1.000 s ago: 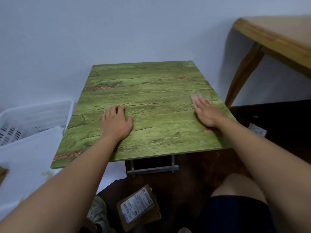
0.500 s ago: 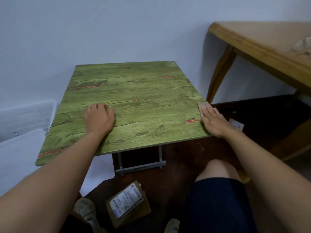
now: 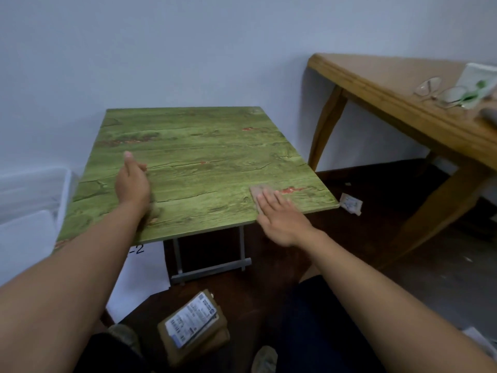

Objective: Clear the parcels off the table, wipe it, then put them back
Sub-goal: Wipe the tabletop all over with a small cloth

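Parcels: a stack of flat brown cardboard mailers with a white printed label [image 3: 192, 325] lies on the dark floor [image 3: 376, 200] below the near edge of the worktop, off the surface, between the person's feet.
Right hand: the right hand [image 3: 279, 215] lies flat with fingers spread, palm pressing a small pinkish-brown wiping cloth [image 3: 259, 190] against the near right part of the top; nothing is gripped between the fingers.
Left hand: the left hand [image 3: 131, 181] is raised on edge above the left side of the top, open and empty, thumb up.
Handling: the mailers look light, fairly stiff and thin; they would probably lift best pinched by a long edge or scooped from underneath as one stack, since the top one may slide off the others.
Worktop: a square green wood-grain worktop with red flecks [image 3: 193, 157] on grey metal folding legs [image 3: 209, 267]; it carries only the cloth, so wiping appears to be the step in hand, with the return of the parcels left.
Room: a pale wall behind, a white plastic basket [image 3: 32, 189] to the left, a tan wooden table [image 3: 403, 103] to the right bearing spectacles [image 3: 441, 92], and a small white packet [image 3: 351, 204] on the floor.
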Demonstrator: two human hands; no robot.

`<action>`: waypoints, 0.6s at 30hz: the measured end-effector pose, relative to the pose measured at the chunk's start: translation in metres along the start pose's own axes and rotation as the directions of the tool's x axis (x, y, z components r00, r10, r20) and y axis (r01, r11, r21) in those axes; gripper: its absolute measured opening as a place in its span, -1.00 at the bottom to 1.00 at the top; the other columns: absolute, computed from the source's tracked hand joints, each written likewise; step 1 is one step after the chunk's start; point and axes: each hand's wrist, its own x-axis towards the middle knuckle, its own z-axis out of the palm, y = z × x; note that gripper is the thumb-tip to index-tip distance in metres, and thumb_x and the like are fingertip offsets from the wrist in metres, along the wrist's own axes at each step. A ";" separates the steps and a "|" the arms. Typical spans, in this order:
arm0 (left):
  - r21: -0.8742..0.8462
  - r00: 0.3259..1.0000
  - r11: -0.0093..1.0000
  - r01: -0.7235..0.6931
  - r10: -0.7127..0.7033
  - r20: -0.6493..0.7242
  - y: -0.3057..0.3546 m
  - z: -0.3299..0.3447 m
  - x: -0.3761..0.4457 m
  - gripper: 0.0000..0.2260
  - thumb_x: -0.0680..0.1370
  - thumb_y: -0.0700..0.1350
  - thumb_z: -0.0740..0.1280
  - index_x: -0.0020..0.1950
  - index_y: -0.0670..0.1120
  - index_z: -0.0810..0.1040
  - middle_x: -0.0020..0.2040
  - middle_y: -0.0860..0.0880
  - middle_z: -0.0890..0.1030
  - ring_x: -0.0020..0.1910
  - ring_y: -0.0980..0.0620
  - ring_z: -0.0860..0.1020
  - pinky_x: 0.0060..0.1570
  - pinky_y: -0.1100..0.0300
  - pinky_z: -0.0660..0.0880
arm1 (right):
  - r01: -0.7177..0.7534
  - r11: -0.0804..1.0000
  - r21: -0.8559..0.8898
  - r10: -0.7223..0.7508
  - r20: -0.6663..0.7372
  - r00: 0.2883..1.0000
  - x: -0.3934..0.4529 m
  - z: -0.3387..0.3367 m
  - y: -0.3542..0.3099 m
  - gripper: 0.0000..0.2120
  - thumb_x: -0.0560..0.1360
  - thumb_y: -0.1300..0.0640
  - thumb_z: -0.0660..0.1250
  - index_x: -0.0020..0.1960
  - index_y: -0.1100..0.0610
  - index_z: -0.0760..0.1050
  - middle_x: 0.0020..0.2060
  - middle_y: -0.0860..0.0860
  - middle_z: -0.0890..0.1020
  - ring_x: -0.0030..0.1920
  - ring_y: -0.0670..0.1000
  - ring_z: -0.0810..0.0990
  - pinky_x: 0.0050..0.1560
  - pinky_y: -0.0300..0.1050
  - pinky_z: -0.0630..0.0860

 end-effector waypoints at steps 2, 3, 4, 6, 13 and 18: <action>-0.063 0.997 0.995 0.072 -0.072 0.004 0.003 -0.008 0.007 -0.52 0.67 0.10 0.01 -0.05 -0.17 0.62 -0.02 -0.06 0.58 -0.04 -0.01 0.48 0.00 0.17 0.33 | 0.064 0.998 -0.025 -0.064 0.023 0.998 0.010 0.002 -0.029 -0.44 0.66 -0.08 -0.15 0.59 0.02 -0.23 0.56 -0.03 -0.24 0.55 0.00 -0.27 0.49 -0.03 -0.28; -0.077 0.996 0.993 0.093 -0.094 -0.006 0.002 -0.014 0.010 -0.58 0.66 0.05 0.08 -0.15 -0.14 0.61 -0.06 -0.06 0.59 -0.08 0.00 0.49 0.01 0.17 0.36 | 0.096 0.995 -0.037 -0.094 0.034 0.995 0.016 0.003 -0.044 -0.43 0.66 -0.09 -0.14 0.59 0.02 -0.24 0.56 -0.03 -0.24 0.55 0.00 -0.28 0.49 -0.02 -0.28; -0.096 0.994 0.990 0.103 -0.106 -0.023 0.001 -0.016 0.011 -0.63 0.64 0.01 0.14 -0.26 -0.10 0.57 -0.12 -0.04 0.60 -0.13 0.01 0.50 0.00 0.18 0.39 | 0.123 0.991 -0.051 -0.120 0.045 0.992 0.020 0.004 -0.055 -0.42 0.65 -0.09 -0.13 0.59 0.02 -0.24 0.56 -0.02 -0.25 0.55 0.00 -0.28 0.50 -0.02 -0.27; -0.116 0.990 0.987 0.112 -0.121 -0.068 -0.003 -0.033 0.014 -0.66 0.62 -0.04 0.19 -0.32 -0.09 0.52 -0.22 -0.03 0.59 -0.22 0.03 0.51 -0.19 0.22 0.38 | 0.189 0.979 -0.081 -0.183 0.071 0.980 0.030 0.005 -0.084 -0.40 0.64 -0.11 -0.11 0.59 0.03 -0.26 0.56 -0.02 -0.26 0.55 0.01 -0.28 0.50 -0.01 -0.26; 0.125 0.975 0.982 0.139 -0.114 -0.192 -0.018 -0.103 0.043 -0.59 0.65 -0.06 0.08 0.04 -0.36 0.57 0.06 -0.35 0.59 0.07 -0.30 0.53 0.01 -0.01 0.43 | 0.420 0.898 -0.132 -0.402 0.141 0.905 0.065 0.011 -0.179 -0.41 0.65 -0.10 -0.13 0.57 0.01 -0.30 0.55 -0.02 -0.29 0.54 0.01 -0.30 0.51 0.00 -0.25; 0.093 0.943 0.939 0.330 -0.324 -0.079 -0.031 -0.133 0.066 -0.73 0.56 -0.26 0.15 0.16 -0.39 0.46 0.16 -0.33 0.54 0.09 -0.26 0.55 -0.18 0.12 0.44 | 0.536 0.830 -0.151 -0.512 0.175 0.841 0.094 0.014 -0.231 -0.43 0.65 -0.09 -0.12 0.59 0.00 -0.25 0.56 -0.04 -0.26 0.55 0.01 -0.26 0.52 0.00 -0.24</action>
